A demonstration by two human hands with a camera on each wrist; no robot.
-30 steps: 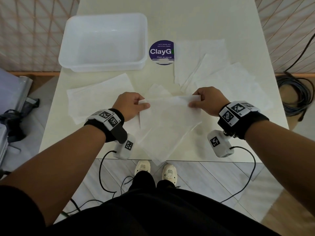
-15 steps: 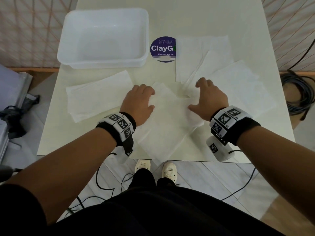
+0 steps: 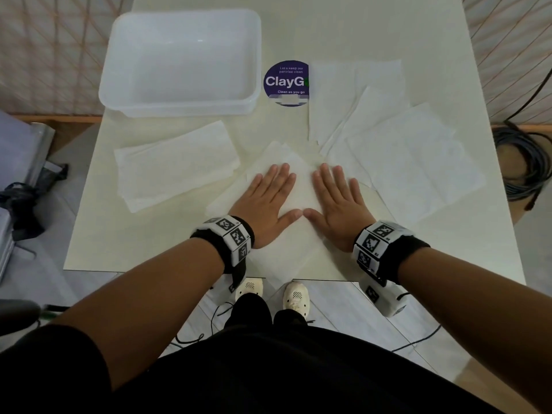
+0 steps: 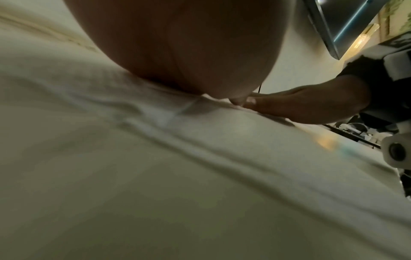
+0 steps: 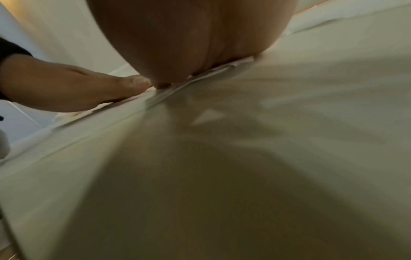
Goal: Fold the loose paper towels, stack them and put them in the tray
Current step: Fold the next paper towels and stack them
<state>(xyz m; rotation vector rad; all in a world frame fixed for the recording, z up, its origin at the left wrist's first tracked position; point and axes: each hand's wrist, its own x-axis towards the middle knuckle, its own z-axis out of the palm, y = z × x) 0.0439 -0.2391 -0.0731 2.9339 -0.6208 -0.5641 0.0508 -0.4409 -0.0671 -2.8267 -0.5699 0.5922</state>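
Centre frame on the table (image 3: 149, 249): left hand (image 3: 268, 201) and right hand (image 3: 337, 204) flat, fingers straight, pressing the folded paper towel (image 3: 298, 186). Thin, floppy, probably tears easily; best pinched at corners. Tray (image 3: 179, 106) upper left.

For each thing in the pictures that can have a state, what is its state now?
tray: upright, nothing in it.
towel under the hands: folded over, pressed flat.
left hand: flat, fingers straight, pressing the towel.
right hand: flat, fingers straight, pressing the towel.
folded towels: lying flat, left of the hands.
loose towels: unfolded, overlapping, on the right.
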